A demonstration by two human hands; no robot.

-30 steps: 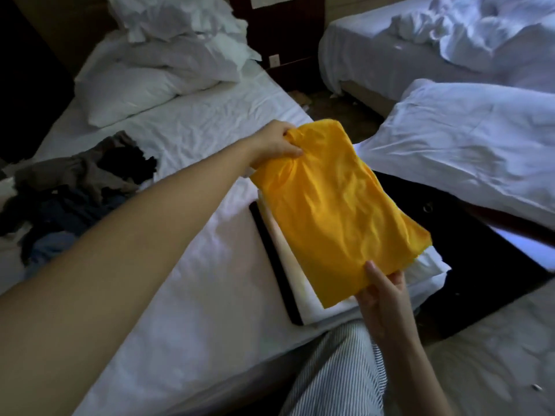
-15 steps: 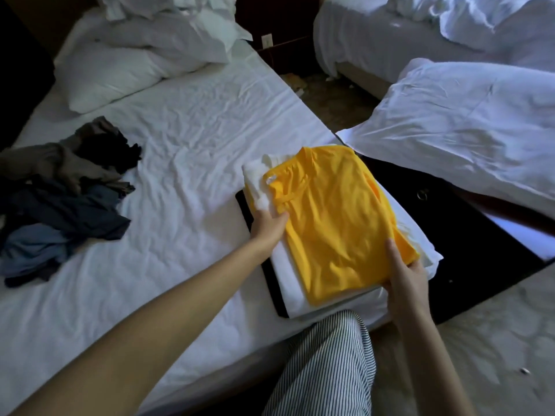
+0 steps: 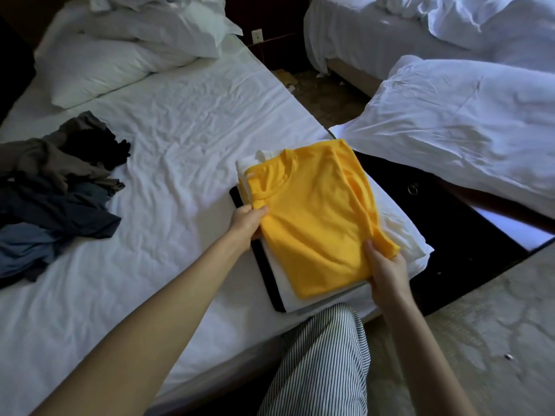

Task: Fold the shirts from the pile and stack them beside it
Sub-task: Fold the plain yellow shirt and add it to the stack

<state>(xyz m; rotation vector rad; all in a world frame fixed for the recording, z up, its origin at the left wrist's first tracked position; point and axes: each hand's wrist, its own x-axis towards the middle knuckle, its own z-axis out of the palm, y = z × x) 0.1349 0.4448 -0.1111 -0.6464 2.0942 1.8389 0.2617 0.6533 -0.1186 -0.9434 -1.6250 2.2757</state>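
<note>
A folded yellow shirt (image 3: 315, 217) lies on top of a stack of folded white and black shirts (image 3: 279, 283) near the right edge of the bed. My left hand (image 3: 247, 222) pinches the yellow shirt's left edge below the collar. At the shirt's lower right corner, my right hand (image 3: 386, 267) grips the fabric with the thumb on top. A pile of unfolded dark shirts (image 3: 51, 193), grey, black and blue, sits at the left side of the bed.
White pillows (image 3: 120, 52) lie at the head of the bed (image 3: 180, 139). A dark bedside table (image 3: 444, 223) stands right of the stack, with a white duvet (image 3: 468, 121) draped over it. A second bed (image 3: 390, 34) is beyond. My striped trouser leg (image 3: 318, 367) is below.
One second ago both hands held the yellow shirt in the air above the stack. It has been lowered onto the stack, and my left hand slid from its far end to its left edge.
</note>
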